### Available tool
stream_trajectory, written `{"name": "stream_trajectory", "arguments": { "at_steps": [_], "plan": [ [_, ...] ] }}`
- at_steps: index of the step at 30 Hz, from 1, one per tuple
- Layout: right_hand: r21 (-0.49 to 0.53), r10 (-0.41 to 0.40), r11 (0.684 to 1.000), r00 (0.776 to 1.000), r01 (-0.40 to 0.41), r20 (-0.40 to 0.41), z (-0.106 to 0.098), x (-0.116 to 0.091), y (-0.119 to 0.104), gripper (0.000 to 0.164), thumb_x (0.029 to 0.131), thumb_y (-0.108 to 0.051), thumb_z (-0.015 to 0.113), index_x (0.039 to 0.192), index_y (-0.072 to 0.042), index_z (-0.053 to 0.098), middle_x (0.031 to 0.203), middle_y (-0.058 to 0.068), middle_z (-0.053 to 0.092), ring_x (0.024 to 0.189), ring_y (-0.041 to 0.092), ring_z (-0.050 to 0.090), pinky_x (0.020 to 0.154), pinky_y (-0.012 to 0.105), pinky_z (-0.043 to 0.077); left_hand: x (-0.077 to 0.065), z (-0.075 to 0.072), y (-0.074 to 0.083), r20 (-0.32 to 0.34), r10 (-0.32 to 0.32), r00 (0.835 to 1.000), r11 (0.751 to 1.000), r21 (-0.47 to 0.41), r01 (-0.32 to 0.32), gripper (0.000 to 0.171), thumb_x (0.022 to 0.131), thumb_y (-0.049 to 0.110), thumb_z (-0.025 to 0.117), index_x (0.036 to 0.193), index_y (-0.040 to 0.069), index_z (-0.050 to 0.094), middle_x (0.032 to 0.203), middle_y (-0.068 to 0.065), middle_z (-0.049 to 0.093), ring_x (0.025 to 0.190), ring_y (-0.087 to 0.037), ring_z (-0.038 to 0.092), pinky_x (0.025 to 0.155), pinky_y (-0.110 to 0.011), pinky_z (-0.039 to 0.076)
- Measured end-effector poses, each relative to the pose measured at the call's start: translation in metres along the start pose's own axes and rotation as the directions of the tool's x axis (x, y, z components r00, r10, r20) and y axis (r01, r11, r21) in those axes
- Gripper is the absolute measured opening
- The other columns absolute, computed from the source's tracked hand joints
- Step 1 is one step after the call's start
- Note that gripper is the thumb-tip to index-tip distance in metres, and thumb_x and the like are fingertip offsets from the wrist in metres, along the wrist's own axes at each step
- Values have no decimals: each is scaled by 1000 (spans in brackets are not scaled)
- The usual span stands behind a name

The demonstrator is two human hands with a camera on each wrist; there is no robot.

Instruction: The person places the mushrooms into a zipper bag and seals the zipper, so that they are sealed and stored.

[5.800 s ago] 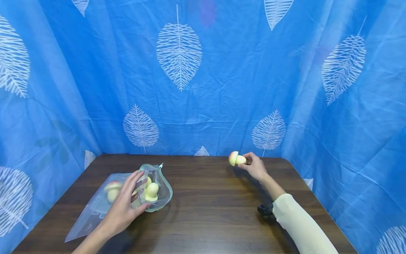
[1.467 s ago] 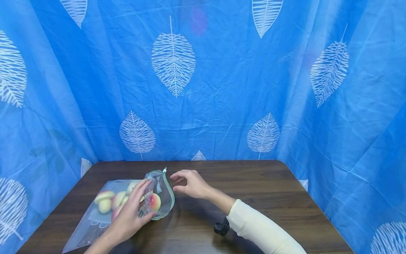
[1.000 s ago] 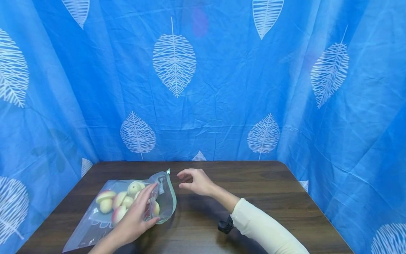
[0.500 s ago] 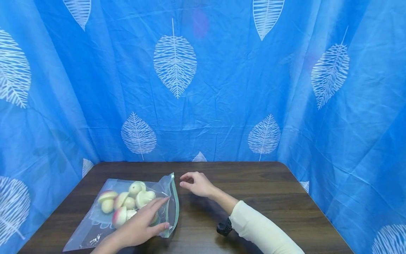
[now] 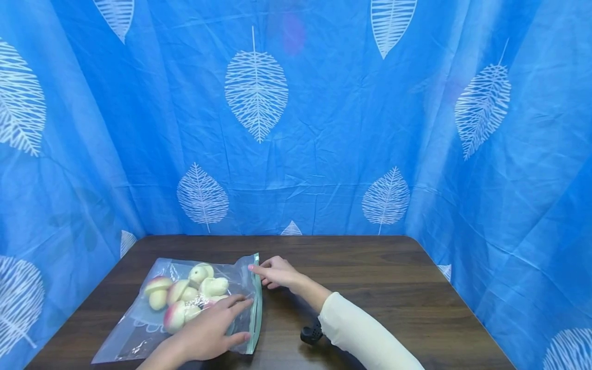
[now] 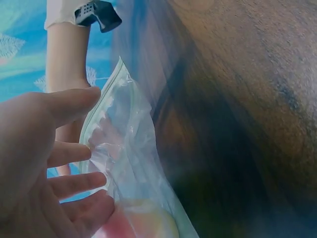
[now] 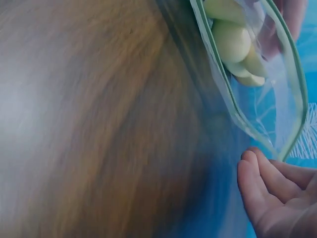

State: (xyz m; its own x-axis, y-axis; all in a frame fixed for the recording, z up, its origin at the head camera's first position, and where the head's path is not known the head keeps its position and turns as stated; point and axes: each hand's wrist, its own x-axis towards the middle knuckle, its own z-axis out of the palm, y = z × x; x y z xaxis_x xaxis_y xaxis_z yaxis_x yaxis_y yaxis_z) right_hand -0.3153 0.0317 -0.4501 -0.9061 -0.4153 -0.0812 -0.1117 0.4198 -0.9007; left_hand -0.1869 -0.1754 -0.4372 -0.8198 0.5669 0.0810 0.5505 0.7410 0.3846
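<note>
In the head view a clear zip bag (image 5: 240, 318) with a pale green zip edge lies on the left of the table. It holds several mushroom-shaped pieces (image 5: 173, 316), cream with pink-red caps. My left hand (image 5: 208, 329) rests over the bag near its mouth, fingers spread and fairly straight, thumb at the zip edge; it hides part of the contents. My right hand (image 5: 279, 272) is at the far corner of the zip edge, one fingertip overlapping the bag. In the right wrist view, its fingers (image 7: 247, 171) are right beside that corner, and the mouth stands apart.
The dark wooden table (image 5: 370, 288) stretches to the right of the bag. A blue curtain (image 5: 319, 128) with white leaf prints surrounds it at the back and sides. A black device (image 5: 312, 333) sits at my right wrist, beside a cream sleeve (image 5: 358, 329).
The mushroom piece earlier in my right hand is now out of it, and the bag holds more pieces. The bag's mouth has flattened, and my right hand has moved left to its corner.
</note>
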Motion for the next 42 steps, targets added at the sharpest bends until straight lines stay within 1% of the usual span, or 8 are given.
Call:
{"name": "stream_trajectory", "arguments": {
  "at_steps": [9, 14, 19, 24, 28, 33, 37, 42],
  "plan": [
    [97, 29, 995, 1000, -28, -11, 10, 8, 8, 34, 94, -25, 78, 114, 1, 68, 96, 5, 69, 84, 21, 71, 80, 40, 63, 0, -10, -1, -50, 93, 994, 993, -62, -96, 62, 99, 44, 69, 143, 3, 59, 145, -15, 54, 129, -34, 55, 101, -57, 51],
    [140, 39, 989, 999, -40, 8, 9, 9, 11, 34, 93, -21, 80, 115, 0, 65, 94, 7, 70, 84, 23, 71, 80, 42, 63, 5, -22, -5, -164, 148, 975, 986, -57, -159, 49, 99, 33, 72, 137, 3, 64, 141, -12, 58, 126, -32, 58, 101, -56, 51],
    [165, 46, 985, 999, -48, 19, 9, 11, 14, 31, 92, -17, 80, 113, -1, 64, 92, 7, 73, 83, 24, 71, 78, 41, 63, 24, -39, -15, -246, 139, 959, 985, -68, -160, 45, 98, 21, 72, 138, 1, 62, 139, -17, 58, 122, -36, 60, 93, -53, 57],
    [202, 53, 978, 998, -59, 34, 9, 11, 17, 26, 91, -11, 80, 107, -3, 61, 90, 8, 72, 80, 23, 69, 72, 38, 63, 53, -53, -31, -289, 87, 953, 986, -110, -123, 45, 99, 8, 69, 140, -7, 56, 134, -25, 60, 118, -41, 62, 93, -53, 57],
    [225, 45, 973, 998, -55, 48, 11, 12, 18, 22, 91, -8, 79, 100, -3, 60, 85, 7, 71, 73, 18, 65, 65, 32, 60, 76, -54, -43, -303, -6, 953, 981, -189, -54, 46, 99, 2, 65, 141, -11, 52, 130, -28, 62, 118, -44, 62, 99, -57, 52],
    [232, 25, 972, 999, -33, 38, 15, 12, 19, 20, 91, -2, 78, 94, -4, 58, 79, 5, 67, 67, 16, 60, 60, 27, 56, 98, -47, -52, -247, -141, 959, 952, -299, 63, 44, 101, 1, 59, 142, -11, 51, 133, -30, 60, 122, -45, 60, 101, -56, 52],
    [249, 7, 968, 999, -15, 31, 17, 11, 19, 20, 91, 1, 76, 94, -3, 57, 78, 4, 67, 68, 15, 61, 62, 28, 56, 109, -37, -60, -205, -241, 949, 924, -348, 160, 43, 102, 1, 55, 143, -10, 50, 134, -28, 60, 124, -43, 59, 102, -54, 51],
    [264, -15, 964, 999, 7, 29, 17, 12, 22, 21, 91, 2, 76, 94, -4, 56, 81, 4, 68, 74, 14, 64, 67, 30, 59, 116, -30, -67, -172, -273, 947, 906, -377, 192, 44, 102, 1, 53, 144, -12, 48, 134, -29, 60, 126, -45, 56, 104, -55, 49]
  ]
}}
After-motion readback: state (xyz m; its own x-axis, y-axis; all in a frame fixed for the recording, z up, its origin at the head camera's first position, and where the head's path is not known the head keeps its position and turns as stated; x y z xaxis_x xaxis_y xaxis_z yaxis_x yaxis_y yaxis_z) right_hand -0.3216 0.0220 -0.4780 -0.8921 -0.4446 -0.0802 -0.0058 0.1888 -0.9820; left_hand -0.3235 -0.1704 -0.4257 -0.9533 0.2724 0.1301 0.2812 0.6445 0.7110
